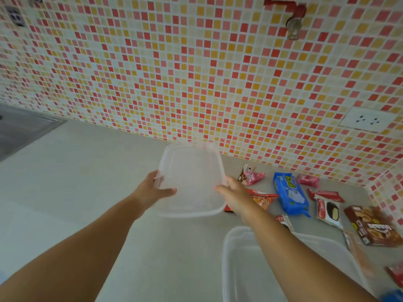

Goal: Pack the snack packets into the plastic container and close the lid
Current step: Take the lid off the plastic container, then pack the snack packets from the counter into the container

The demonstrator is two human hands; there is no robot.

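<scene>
Head view has left hand (157, 188) and right hand (234, 196) gripping the lid (192, 179) over mid-worktop (87, 182), the container (244, 269) open and seemingly empty at the near edge, so the lid likely gets parked before packets (290, 192) by the back-right corner go in.

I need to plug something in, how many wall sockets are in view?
2. The grey socket is at the wall's top left; the white socket is low on the right. Others may be hidden.

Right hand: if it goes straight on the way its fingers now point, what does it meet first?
The right hand already touches the clear lid; beyond the lid, probably the left hand.
</scene>
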